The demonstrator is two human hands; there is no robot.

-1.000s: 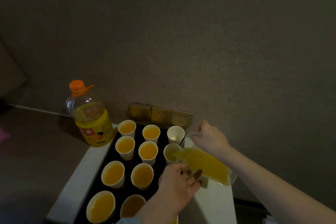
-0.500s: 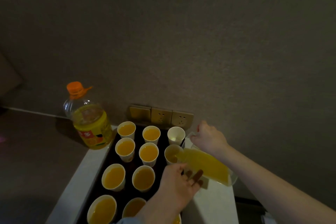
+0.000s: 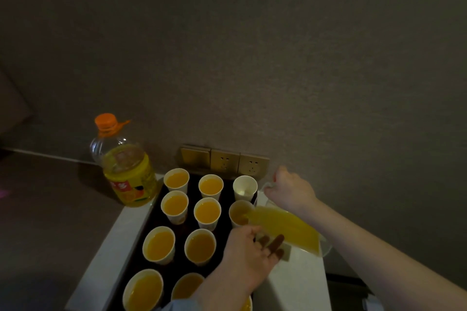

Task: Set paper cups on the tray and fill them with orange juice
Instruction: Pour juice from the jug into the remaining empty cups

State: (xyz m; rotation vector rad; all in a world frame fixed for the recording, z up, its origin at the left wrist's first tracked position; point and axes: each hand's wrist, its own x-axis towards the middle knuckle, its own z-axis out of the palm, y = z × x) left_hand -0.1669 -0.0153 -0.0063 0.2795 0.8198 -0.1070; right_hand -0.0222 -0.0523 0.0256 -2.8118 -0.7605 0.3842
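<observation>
R hand [image 3: 290,192] is gripping the handle of a clear jug [image 3: 290,228], tilting it w/ spout over the 2nd-row right paper cup [image 3: 240,213], which is only partly filled w/ orange juice. L hand [image 3: 249,257] is lying over the tray's right edge, fingers [image 3: 275,243] spread under the jug body, steadying it; can't tell if they're actually gripping. L forearm is hiding the cups at the tray's near-right corner.

Dark tray [image 3: 151,219] is sitting on a white countertop [image 3: 295,283], carrying cups in rows of three. Eight visible cups are standing full; back-right cup [image 3: 245,187] is looking empty, white inside.

Big juice bottle [image 3: 126,169] w/ orange cap is standing just left of the tray's far corner, abt half full. Yellow label w/ a red patch and orange graphic; writing too blurred to read.

Behind the tray, a row of three gold wall plates [image 3: 225,160]: one switch, two sockets. Wall is a dull brown-grey, room dimly lit. Dark surface stretching off to the left.
</observation>
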